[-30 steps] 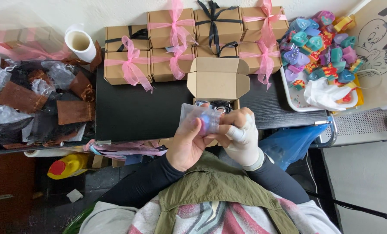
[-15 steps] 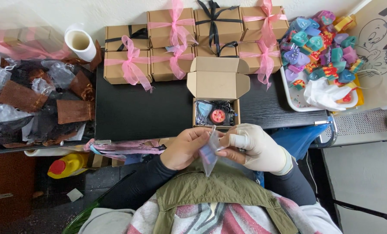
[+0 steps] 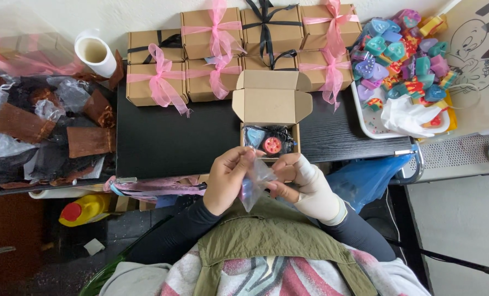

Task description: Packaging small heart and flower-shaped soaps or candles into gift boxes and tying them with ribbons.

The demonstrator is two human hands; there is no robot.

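You get soft, even daylight with faint shadows. Around the black table (image 3: 173, 137) everything stays sharp; the far corners bend slightly.

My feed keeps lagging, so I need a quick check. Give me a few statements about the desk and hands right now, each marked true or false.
1. Both hands hold a small clear bag. True.
2. The cardboard box in front of the hands is closed. False: its lid stands open, with items inside.
3. The right hand wears a light glove. True.
4. The left hand is gloved too. False: it is bare.
5. The ribboned boxes are stacked on the floor. False: they sit at the desk's back.
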